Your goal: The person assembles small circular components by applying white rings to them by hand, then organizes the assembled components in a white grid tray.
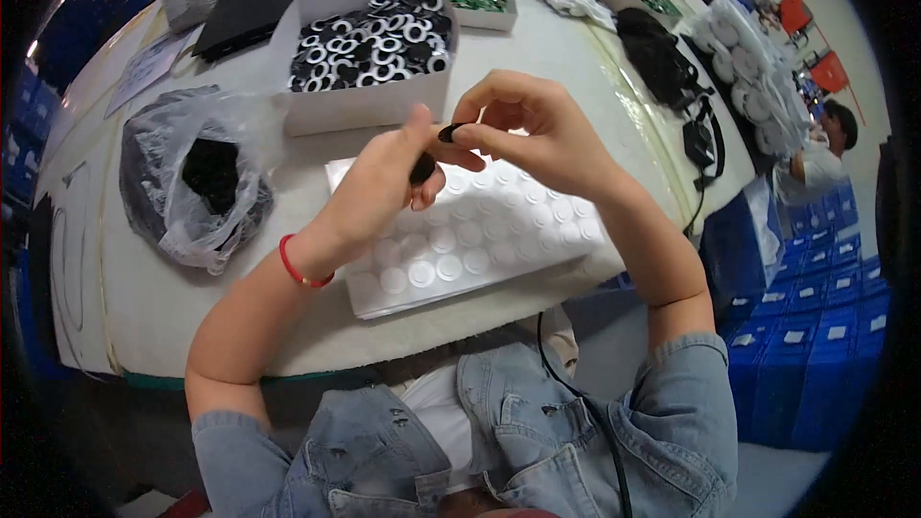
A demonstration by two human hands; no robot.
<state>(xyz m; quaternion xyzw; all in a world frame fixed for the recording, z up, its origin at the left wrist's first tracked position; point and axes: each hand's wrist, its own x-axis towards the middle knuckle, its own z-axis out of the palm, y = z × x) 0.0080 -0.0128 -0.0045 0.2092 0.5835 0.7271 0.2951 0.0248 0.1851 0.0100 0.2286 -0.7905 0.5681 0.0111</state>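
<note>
The head camera, left one of a pair, looks steeply down from the wearer's brow and faces forward over the pale-surfaced table, its far side toward 12 o'clock. It hangs near enough to show singly the discs on the white sheet of round discs. The wearer's light-blue denim jacket fills 6 o'clock; fisheye bending grows toward the rim.
</note>
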